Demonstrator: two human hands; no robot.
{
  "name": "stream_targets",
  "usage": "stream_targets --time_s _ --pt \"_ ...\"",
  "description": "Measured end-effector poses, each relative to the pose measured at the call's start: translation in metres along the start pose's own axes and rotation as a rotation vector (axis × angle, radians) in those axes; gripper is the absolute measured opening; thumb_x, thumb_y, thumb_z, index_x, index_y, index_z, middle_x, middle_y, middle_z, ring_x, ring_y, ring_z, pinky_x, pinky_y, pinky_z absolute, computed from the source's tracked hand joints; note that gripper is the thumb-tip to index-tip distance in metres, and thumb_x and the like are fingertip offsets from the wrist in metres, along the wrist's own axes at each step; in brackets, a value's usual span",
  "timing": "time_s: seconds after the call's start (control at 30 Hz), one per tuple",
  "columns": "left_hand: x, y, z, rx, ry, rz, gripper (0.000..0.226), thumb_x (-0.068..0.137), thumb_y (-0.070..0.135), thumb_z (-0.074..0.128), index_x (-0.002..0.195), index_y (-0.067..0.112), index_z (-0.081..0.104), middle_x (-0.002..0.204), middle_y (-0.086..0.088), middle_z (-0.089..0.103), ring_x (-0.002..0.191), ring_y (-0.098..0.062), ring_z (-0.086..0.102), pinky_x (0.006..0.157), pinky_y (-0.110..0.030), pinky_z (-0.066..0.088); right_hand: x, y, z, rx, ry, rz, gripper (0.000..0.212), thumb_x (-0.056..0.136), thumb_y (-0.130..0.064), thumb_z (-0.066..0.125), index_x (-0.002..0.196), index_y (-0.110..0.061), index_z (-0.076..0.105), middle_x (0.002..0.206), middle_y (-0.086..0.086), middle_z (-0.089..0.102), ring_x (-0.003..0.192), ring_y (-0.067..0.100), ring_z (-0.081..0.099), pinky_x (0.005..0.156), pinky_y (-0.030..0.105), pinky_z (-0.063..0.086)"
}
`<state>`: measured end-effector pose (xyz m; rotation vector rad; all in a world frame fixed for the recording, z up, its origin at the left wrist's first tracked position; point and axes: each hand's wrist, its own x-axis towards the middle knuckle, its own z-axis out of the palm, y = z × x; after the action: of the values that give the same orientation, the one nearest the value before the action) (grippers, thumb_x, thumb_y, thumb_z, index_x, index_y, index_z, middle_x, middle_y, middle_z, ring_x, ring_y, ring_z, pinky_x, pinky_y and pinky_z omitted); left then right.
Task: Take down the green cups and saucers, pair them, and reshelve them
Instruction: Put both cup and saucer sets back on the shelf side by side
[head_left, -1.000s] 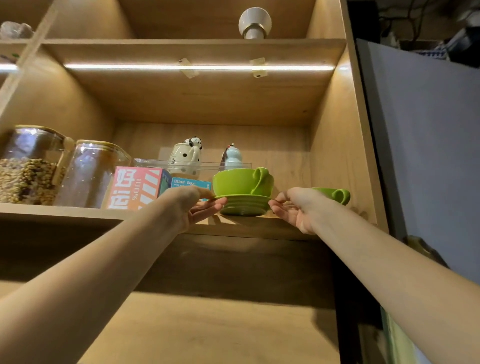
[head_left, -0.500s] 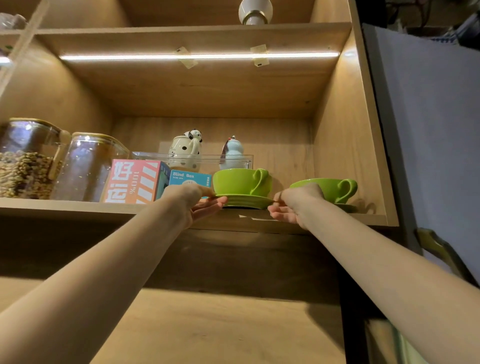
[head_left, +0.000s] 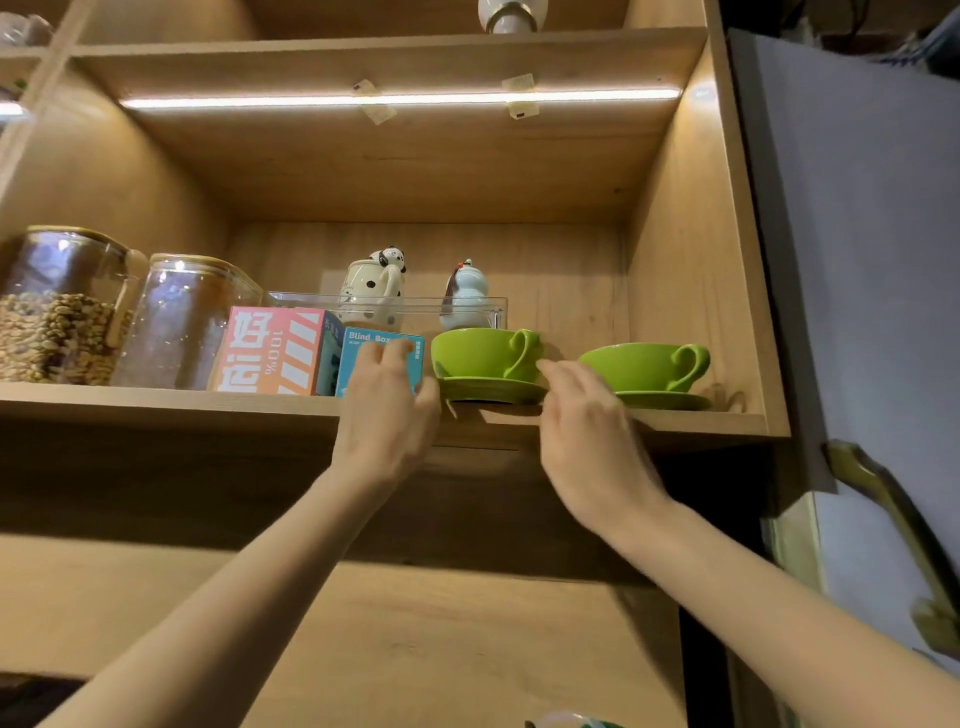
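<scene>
From the head cam, both green cup-and-saucer pairs sit on the shelf (head_left: 156, 402): the left cup (head_left: 475, 353) on its saucer (head_left: 493, 389) right at the front edge, the right cup (head_left: 641, 366) further in. Left hand (head_left: 387, 415) and right hand (head_left: 587, 421) flank that saucer, fingers loosely open, holding nothing as far as I can see. I'd say a careless nudge could knock the pair off the edge.
</scene>
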<state>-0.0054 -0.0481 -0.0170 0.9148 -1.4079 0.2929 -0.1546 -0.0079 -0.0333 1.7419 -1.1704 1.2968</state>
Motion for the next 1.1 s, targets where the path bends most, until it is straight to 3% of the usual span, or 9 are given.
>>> stream_targets --time_s 0.1,0.2,0.33,0.7,0.97,1.1 --pt "-0.012 -0.014 0.007 0.134 -0.164 0.077 0.053 0.088 0.021 0.043 0.139 0.013 0.030 0.149 -0.010 0.032 0.138 -0.025 0.026 0.113 -0.040 0.019 -0.009 0.005 0.011 -0.027 -0.207 -0.009 0.056 0.098 -0.019 0.032 0.149 -0.015 0.008 0.159 0.002 0.012 0.146 0.013 0.009 0.114 0.022 0.003" --pt "-0.017 -0.024 0.012 0.210 -0.236 0.095 0.060 0.088 0.029 0.036 0.143 0.016 0.017 0.156 -0.006 0.017 0.145 -0.017 0.005 0.117 -0.040 0.001 -0.009 0.008 0.013 -0.073 -0.254 -0.002 0.059 0.099 -0.027 0.028 0.148 -0.017 -0.002 0.160 0.000 0.000 0.147 0.012 -0.002 0.118 0.028 -0.004" --pt "-0.018 -0.026 0.013 0.302 -0.242 0.126 0.063 0.090 0.027 0.039 0.145 0.017 0.011 0.157 -0.003 0.013 0.145 -0.015 0.000 0.117 -0.039 -0.002 -0.004 0.012 0.013 -0.095 -0.294 0.013 0.059 0.098 -0.029 0.027 0.149 -0.015 -0.001 0.160 0.001 0.001 0.147 0.012 -0.002 0.118 0.032 -0.008" --pt "-0.015 -0.024 0.021 0.394 -0.151 0.119 0.056 0.088 0.026 0.042 0.141 0.016 0.024 0.151 -0.004 0.030 0.142 -0.019 0.018 0.118 -0.040 0.009 0.001 0.015 0.017 -0.161 -0.314 -0.008 0.058 0.096 -0.028 0.030 0.149 -0.015 0.007 0.159 0.001 0.011 0.146 0.013 0.007 0.121 0.037 -0.002" --pt "-0.009 -0.022 0.019 0.443 -0.205 0.094 0.053 0.083 0.027 0.047 0.133 0.015 0.033 0.142 -0.006 0.041 0.137 -0.022 0.027 0.117 -0.044 0.010 0.005 0.016 0.013 -0.184 -0.358 -0.021 0.061 0.093 -0.023 0.033 0.148 -0.015 0.008 0.159 0.001 0.012 0.146 0.015 0.008 0.121 0.039 -0.001" --pt "-0.007 -0.022 0.018 0.403 -0.222 0.077 0.051 0.084 0.028 0.046 0.132 0.014 0.035 0.140 -0.007 0.043 0.135 -0.023 0.029 0.117 -0.045 0.010 0.004 0.015 0.010 -0.071 -0.340 -0.021 0.062 0.094 -0.022 0.034 0.149 -0.019 0.007 0.159 -0.001 0.012 0.146 0.012 0.007 0.119 0.034 -0.003"
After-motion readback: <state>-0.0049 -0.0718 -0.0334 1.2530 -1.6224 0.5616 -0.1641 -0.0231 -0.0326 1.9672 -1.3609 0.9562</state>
